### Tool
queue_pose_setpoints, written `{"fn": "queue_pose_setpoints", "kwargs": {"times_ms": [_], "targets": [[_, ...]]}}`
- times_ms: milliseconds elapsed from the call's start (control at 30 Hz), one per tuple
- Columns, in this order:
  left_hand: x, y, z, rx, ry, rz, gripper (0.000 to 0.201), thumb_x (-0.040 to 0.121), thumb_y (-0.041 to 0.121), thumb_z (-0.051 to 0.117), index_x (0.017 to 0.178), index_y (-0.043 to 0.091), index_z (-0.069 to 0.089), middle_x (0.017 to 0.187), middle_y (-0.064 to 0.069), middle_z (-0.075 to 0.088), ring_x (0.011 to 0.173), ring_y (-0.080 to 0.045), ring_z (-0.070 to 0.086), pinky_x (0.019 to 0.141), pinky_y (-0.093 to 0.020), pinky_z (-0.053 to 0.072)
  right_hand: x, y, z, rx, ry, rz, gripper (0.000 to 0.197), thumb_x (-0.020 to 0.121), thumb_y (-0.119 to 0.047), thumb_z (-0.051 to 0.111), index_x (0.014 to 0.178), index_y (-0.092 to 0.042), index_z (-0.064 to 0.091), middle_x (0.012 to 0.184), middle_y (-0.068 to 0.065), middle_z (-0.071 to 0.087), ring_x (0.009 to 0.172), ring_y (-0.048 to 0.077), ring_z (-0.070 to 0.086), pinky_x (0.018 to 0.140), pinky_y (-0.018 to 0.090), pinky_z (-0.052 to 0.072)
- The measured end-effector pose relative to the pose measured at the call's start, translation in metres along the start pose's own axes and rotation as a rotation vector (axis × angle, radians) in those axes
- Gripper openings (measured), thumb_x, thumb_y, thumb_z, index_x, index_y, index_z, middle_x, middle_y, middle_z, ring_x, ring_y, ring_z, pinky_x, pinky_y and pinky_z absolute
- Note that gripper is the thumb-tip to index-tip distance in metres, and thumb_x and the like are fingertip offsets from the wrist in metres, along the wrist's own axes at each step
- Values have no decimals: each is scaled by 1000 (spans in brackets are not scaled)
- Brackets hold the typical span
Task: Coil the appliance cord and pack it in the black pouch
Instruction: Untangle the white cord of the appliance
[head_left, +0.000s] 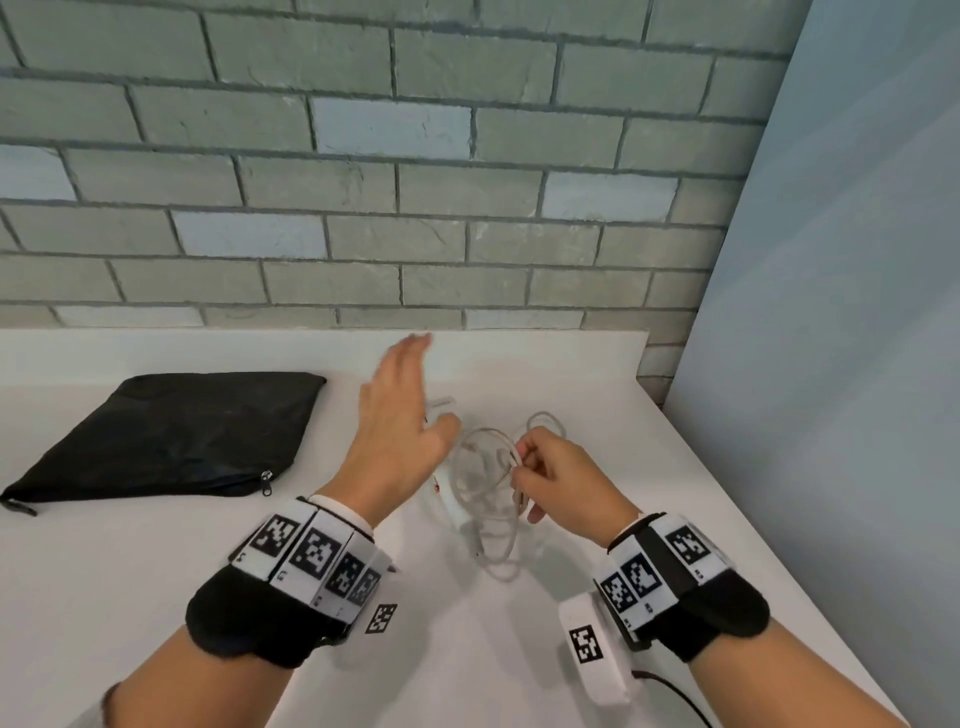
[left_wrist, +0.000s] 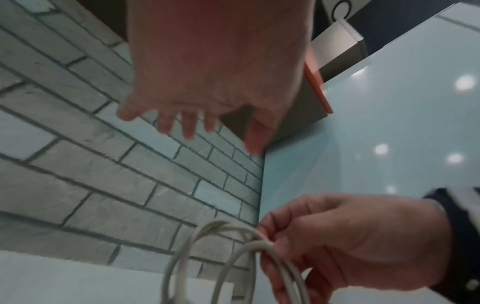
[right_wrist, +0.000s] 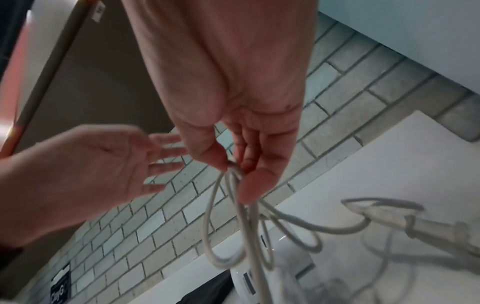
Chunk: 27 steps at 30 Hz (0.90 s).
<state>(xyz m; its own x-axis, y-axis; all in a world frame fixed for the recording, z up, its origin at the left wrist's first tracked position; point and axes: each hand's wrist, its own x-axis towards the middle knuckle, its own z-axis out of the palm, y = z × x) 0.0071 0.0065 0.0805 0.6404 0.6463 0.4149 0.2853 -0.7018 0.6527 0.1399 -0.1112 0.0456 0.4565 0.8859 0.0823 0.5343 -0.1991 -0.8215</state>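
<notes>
A thin white appliance cord (head_left: 488, 488) hangs in several loose loops above the white table. My right hand (head_left: 558, 480) pinches the gathered loops between thumb and fingers; the wrist view shows the cord (right_wrist: 233, 216) trailing down from that pinch to a white appliance body (right_wrist: 272, 273) on the table. My left hand (head_left: 402, 415) hovers just left of the loops with fingers straight and spread, holding nothing. The black pouch (head_left: 176, 436) lies flat at the table's left, its zipper pull (head_left: 266, 480) at the near edge. In the left wrist view the cord (left_wrist: 233, 257) passes through the right hand (left_wrist: 350, 246).
A grey brick wall (head_left: 363, 182) backs the white table (head_left: 156, 571). A pale blue panel (head_left: 831, 312) stands at the right, close to the table's slanted right edge. A small marker tag (head_left: 382, 618) lies on the table near my left wrist.
</notes>
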Motion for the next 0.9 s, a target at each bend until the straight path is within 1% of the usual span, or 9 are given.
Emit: {"fn": "queue_pose_setpoints", "kwargs": {"times_ms": [67,133,233,367,467,600,667,800,900], "targets": [[0,9,4,209,-275,61,82,76,56,51,144,25,17,151,2,26,143,-20,15,118,-50,1,-1,-4,-2,-42,-35,-83,7,86,-5,49,91,-11,48,77,10,56,54,16,57,54,29,52],[5,4,12,276,-429,28,76,78,55,56,141,25,25,142,2,41,136,-20,31,116,-51,7,-3,-8,-5,-67,-50,-162,9,89,-7,49,96,-13,50,77,3,55,54,12,56,57,27,52],[13,-7,18,134,-408,50,34,85,34,59,111,14,55,108,-6,63,105,-21,57,94,-33,40,-4,-8,-10,-89,12,-248,27,90,-4,46,115,-10,52,80,-3,54,57,6,56,60,18,51],[19,-15,18,-116,-363,16,13,85,25,61,78,15,59,69,3,61,57,-2,61,54,-10,44,-6,1,-18,-140,212,-287,21,89,1,43,99,-7,58,82,6,58,64,15,58,67,26,52],[20,-27,19,-192,-234,-63,19,89,25,55,70,21,53,61,3,57,54,-10,62,54,-19,49,-8,9,-28,316,274,-133,29,89,10,35,72,-13,44,72,3,54,76,17,67,72,27,56],[17,-36,22,-349,-49,-214,22,94,25,46,72,19,49,63,-2,53,51,-16,57,51,-25,51,-12,18,-43,1102,246,13,31,87,12,36,66,-11,44,72,8,59,89,31,69,78,35,58],[14,-32,22,-374,16,-219,24,94,25,44,70,20,45,64,-1,52,50,-15,55,51,-26,50,-11,23,-42,1214,273,99,25,91,-3,43,67,-8,49,68,10,60,86,36,69,73,38,59],[10,-19,22,-315,4,-114,25,95,26,41,70,22,41,64,-1,49,50,-17,53,55,-31,47,-4,31,-37,590,390,293,26,91,-25,52,94,0,53,81,10,59,75,28,65,66,34,58],[6,-9,24,-286,-26,-84,22,95,26,41,75,18,44,61,-1,48,51,-17,49,58,-38,50,-3,21,-38,-266,564,55,50,82,-17,63,127,-7,42,118,15,48,103,31,48,90,38,42]]}}
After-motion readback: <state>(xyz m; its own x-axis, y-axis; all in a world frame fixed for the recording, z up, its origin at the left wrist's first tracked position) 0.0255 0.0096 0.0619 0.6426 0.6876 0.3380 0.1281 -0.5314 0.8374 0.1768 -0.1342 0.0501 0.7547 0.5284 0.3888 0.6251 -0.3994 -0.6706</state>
